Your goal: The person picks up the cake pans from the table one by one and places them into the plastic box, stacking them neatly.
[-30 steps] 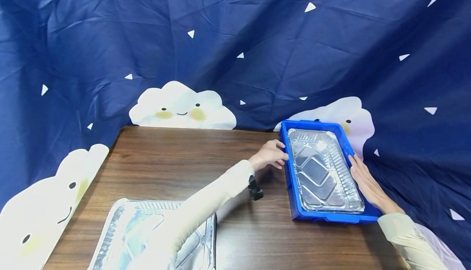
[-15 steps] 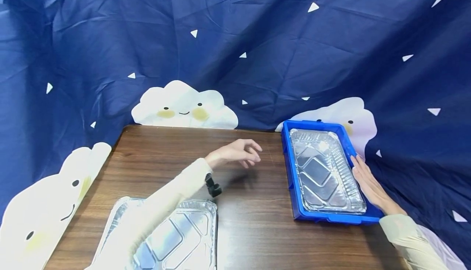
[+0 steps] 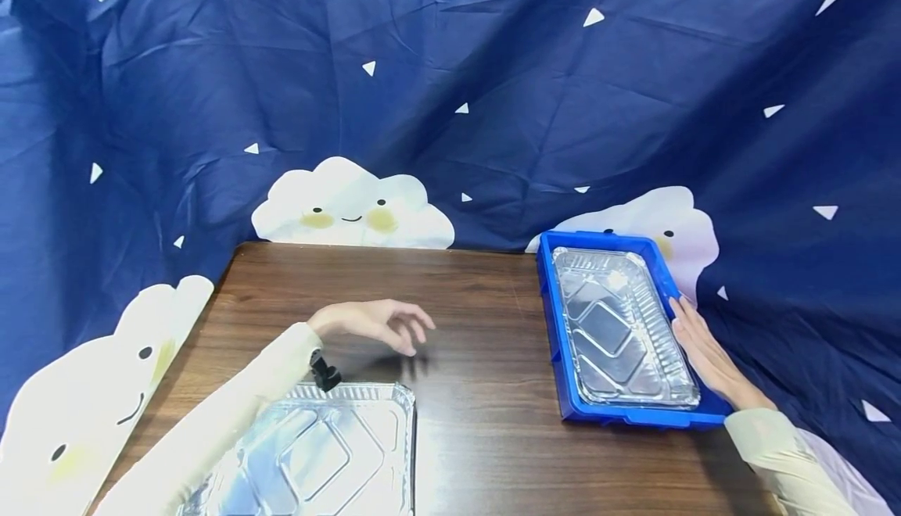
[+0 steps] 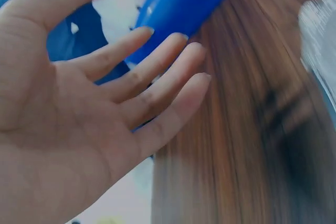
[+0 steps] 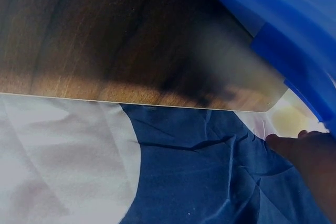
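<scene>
My left hand (image 3: 376,324) hovers over the wooden table with its fingers loosely bent and nothing in them. In the left wrist view its palm (image 4: 89,114) faces the camera, the fingers spread apart. Just in front of that forearm lies a foil pan (image 3: 338,453), partly covered by the sleeve. At the right, a blue plastic tray (image 3: 552,344) holds a second foil pan (image 3: 608,328). My right hand (image 3: 706,350) lies with straight fingers along the tray's right rim. Only part of the right hand (image 5: 310,161) shows in the right wrist view, below the blue tray wall (image 5: 294,56).
The brown wooden table (image 3: 486,453) stretches between the loose foil pan and the blue tray. Behind it hangs a dark blue cloth (image 3: 422,47) with white clouds and triangles. The table edge (image 5: 105,100) runs close to the right hand. A small black wrist device (image 3: 324,373) sits on the left sleeve.
My left hand has moved away from the blue tray's left rim, leftward across the table to above the loose foil pan's far edge. The right hand and the tray have stayed put.
</scene>
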`<control>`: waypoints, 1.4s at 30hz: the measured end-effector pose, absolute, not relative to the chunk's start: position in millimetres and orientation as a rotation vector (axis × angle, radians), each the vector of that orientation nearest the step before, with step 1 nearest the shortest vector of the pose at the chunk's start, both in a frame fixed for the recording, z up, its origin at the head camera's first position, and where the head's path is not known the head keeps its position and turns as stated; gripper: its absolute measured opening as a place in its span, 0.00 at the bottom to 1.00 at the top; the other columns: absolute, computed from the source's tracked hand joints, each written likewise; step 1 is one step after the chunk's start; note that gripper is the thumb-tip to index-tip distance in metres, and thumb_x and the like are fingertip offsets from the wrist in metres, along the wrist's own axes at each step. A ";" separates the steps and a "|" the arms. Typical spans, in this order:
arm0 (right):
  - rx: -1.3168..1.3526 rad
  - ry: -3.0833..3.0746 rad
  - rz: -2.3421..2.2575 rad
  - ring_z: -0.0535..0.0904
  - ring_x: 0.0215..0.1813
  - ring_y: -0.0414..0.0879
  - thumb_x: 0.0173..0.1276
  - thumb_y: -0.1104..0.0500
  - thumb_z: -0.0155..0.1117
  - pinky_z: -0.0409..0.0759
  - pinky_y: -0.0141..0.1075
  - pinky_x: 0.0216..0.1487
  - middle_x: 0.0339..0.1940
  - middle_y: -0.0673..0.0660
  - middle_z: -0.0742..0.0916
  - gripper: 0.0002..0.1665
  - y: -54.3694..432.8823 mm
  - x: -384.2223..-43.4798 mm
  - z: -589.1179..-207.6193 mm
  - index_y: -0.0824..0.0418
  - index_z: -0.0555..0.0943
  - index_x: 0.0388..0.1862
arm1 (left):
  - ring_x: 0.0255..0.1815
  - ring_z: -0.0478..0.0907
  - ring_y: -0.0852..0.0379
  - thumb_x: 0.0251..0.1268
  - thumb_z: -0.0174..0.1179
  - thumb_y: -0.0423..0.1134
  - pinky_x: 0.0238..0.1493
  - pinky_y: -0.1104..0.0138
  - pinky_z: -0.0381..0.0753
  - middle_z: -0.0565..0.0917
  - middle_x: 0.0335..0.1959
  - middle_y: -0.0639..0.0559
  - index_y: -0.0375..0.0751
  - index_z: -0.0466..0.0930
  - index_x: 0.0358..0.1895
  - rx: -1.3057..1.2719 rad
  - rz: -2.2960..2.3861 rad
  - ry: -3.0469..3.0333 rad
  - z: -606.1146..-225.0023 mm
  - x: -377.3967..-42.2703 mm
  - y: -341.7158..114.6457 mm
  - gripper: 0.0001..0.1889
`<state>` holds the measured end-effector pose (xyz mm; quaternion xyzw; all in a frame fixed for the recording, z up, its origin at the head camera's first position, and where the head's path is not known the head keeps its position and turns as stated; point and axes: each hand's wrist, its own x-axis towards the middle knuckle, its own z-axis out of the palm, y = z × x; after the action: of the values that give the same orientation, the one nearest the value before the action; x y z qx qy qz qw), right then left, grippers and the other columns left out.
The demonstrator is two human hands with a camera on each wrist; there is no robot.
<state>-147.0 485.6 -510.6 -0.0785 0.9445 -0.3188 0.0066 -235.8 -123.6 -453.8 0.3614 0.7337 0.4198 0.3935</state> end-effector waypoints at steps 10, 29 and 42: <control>-0.251 2.959 -0.986 0.30 0.83 0.76 0.90 0.52 0.31 0.28 0.71 0.80 0.84 0.80 0.43 0.36 485.1 -146.9 -510.6 0.71 0.42 0.86 | 0.62 0.76 0.29 0.66 0.73 0.34 0.58 0.63 0.82 0.83 0.61 0.42 0.40 0.75 0.72 0.779 0.947 1.796 -470.5 -235.3 -181.1 0.31; -0.270 2.970 -0.991 0.32 0.83 0.78 0.90 0.54 0.32 0.28 0.72 0.79 0.84 0.79 0.43 0.36 484.9 -147.0 -509.9 0.72 0.42 0.86 | 0.54 0.77 0.37 0.59 0.59 0.17 0.45 0.72 0.79 0.79 0.59 0.26 0.28 0.69 0.74 0.706 0.724 1.563 -483.6 -237.3 -211.0 0.35; -0.263 2.969 -0.984 0.31 0.83 0.76 0.90 0.54 0.32 0.28 0.71 0.80 0.84 0.79 0.43 0.36 484.2 -146.6 -509.5 0.71 0.42 0.86 | 0.47 0.77 0.54 0.59 0.62 0.17 0.40 0.69 0.78 0.86 0.53 0.44 0.36 0.80 0.68 0.707 0.592 1.630 -500.1 -232.2 -214.5 0.31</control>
<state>-146.6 484.2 -509.5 -0.0838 0.9459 -0.3136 0.0013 -232.2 -214.5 -500.1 0.3041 0.7010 0.2548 0.5927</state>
